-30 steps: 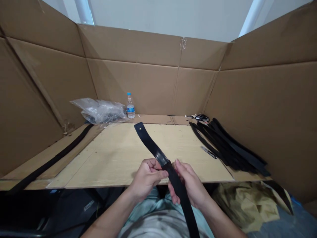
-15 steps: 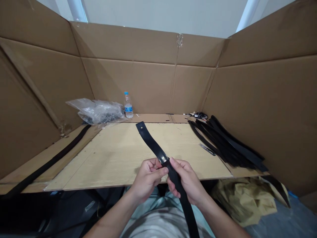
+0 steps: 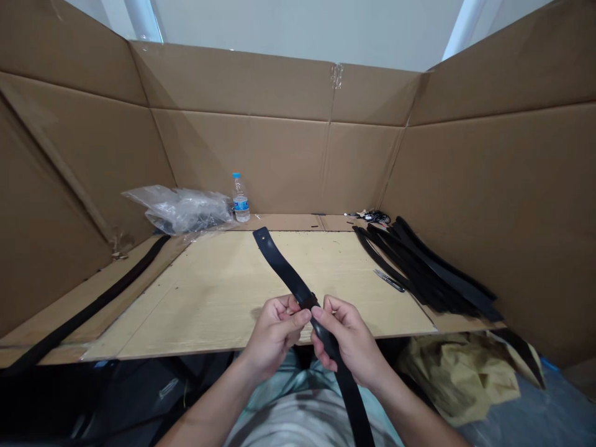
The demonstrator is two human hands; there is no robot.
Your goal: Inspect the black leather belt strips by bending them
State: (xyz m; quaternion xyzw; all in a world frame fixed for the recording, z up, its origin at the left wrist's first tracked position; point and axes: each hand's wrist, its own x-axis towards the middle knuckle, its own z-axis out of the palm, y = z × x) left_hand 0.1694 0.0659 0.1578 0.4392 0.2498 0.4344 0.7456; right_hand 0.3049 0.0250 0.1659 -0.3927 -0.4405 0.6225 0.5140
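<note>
1. Since both hands meet on one dark strip (image 3: 287, 271), they seem placed to steady a single spot, near a small raised edge whose detail is too small to make out.
2. The left hand (image 3: 275, 329) pinches the strip's left edge, thumb pressed toward a bent forefinger; the right hand (image 3: 347, 332) lays its thumb on the upper face, its other fingers curled behind, probably to brace it.
3. The strip is held off the table (image 3: 218, 273), around its near edge: the upper length reaches over the board, and the lower length runs down in front of the person's body.
4. Its long axis slants from far left to near right, with a slight bend above the hands; the far end, bearing a small hole, points away and leftward.
5. To the right, snips (image 3: 390, 280) lie beside a pile of dark strips (image 3: 431, 273), presumably kept within reach; another dark strip (image 3: 107, 298) lies lengthwise along the left side, apart from the pile.
</note>
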